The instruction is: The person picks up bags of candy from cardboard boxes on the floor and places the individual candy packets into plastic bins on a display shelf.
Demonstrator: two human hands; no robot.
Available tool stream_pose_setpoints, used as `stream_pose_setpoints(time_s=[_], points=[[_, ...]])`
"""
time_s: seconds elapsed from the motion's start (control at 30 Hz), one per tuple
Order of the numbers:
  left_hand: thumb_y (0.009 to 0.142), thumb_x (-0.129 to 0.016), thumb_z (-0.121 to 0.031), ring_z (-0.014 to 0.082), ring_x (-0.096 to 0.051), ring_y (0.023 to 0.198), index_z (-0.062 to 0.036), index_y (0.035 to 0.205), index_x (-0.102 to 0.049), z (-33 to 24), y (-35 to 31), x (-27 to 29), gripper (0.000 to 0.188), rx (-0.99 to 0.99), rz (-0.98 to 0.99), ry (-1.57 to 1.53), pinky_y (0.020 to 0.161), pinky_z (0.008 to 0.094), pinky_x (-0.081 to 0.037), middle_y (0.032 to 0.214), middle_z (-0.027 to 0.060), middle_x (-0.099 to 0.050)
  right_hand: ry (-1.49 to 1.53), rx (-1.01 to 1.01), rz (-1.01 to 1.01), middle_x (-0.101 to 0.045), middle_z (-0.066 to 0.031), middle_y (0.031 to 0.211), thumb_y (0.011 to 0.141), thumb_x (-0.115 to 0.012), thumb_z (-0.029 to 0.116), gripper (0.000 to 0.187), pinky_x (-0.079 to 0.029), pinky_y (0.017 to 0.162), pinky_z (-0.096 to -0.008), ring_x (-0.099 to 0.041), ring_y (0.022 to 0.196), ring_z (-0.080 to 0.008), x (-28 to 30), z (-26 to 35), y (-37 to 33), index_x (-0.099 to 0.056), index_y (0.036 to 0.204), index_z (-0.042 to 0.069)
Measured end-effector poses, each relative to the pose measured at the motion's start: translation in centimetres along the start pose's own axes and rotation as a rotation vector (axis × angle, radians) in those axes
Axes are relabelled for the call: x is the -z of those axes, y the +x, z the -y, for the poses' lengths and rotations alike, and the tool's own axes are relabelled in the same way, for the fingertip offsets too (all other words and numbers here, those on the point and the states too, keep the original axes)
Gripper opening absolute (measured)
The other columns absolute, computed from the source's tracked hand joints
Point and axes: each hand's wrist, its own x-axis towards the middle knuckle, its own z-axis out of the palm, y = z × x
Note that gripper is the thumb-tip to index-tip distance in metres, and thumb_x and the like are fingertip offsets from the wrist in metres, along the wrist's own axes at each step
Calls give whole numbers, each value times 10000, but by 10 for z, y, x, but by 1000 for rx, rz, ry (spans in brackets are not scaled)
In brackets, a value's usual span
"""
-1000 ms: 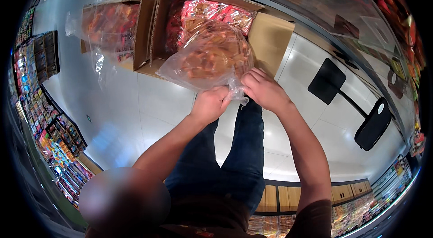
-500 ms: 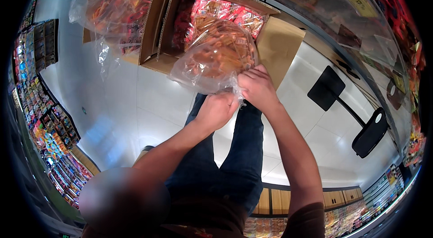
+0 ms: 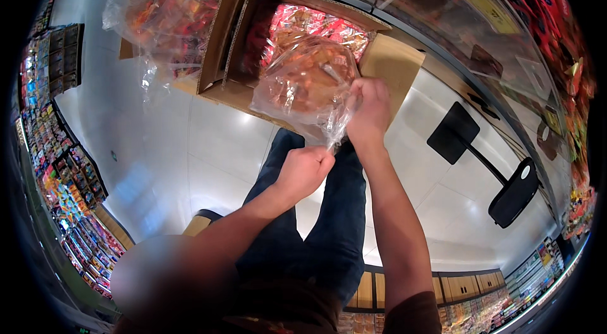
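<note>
A clear plastic bag [image 3: 310, 84] full of orange-brown packets hangs over the near edge of an open cardboard box [image 3: 235, 88]. My left hand [image 3: 303, 171] is closed in a fist on the bag's gathered neck, pulling it taut toward me. Higher up, my right hand [image 3: 370, 109] is closed on the bag's right side, just below its bulging part. Behind the bag, red shiny packets [image 3: 316, 21] fill the box. How my right fingertips grip the plastic is partly hidden.
A second cardboard box [image 3: 212, 43] stands at left, with another clear bag of packets [image 3: 167, 21]. The right box flap [image 3: 395, 71] is folded out. At right are a black stand [image 3: 487, 157] and a clear-fronted display case [image 3: 506, 37]. Stocked shelves [image 3: 57, 163] line the far left.
My right hand has moved up along the bag, away from my left hand. The left hand has shifted slightly nearer to me, and the bag's neck between them is stretched longer.
</note>
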Motion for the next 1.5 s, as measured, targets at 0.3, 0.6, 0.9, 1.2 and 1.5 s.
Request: stream_pose_setpoints(time_s=[0.3,0.6,0.9,1.2,1.5], points=[[693,-758,-183,355,-576,865,-60,1005,-528,-2,38,-5,407,46,-178,185,716,432,-483,919,128,-556,91,49,219,-608,-48,870,733,-727,121,211,-429,785,-386,-585,837,-261,28,12,-24,-622,916,109],[717,-747,-192,358,-568,912,-75,1005,-555,-32,36,-26,365,-170,-203,201,752,435,-497,985,126,-568,173,-216,169,-594,-78,919,720,-716,88,303,-463,830,-390,-586,919,-280,54,9,-15,-616,1006,97],[680,-677,-66,346,-557,703,-49,743,-503,-14,63,-28,185,-244,-374,149,619,440,-461,742,118,-526,128,-148,185,-602,-86,917,726,-628,19,268,-463,847,-405,-577,942,-302,61,2,-22,-639,978,107],[673,-617,38,358,-493,791,-42,823,-429,-13,53,-37,253,-89,-419,62,682,435,-409,830,130,-474,-37,-59,73,-583,-12,817,681,-590,38,198,-406,803,-382,-552,829,-244,43,-20,-8,-640,831,157],[688,-534,73,356,-424,848,-33,831,-404,4,39,-25,221,-142,-464,84,761,427,-362,867,149,-436,178,-398,213,-577,-11,720,695,-565,18,139,-434,766,-344,-580,800,-213,25,-21,8,-648,705,129]])
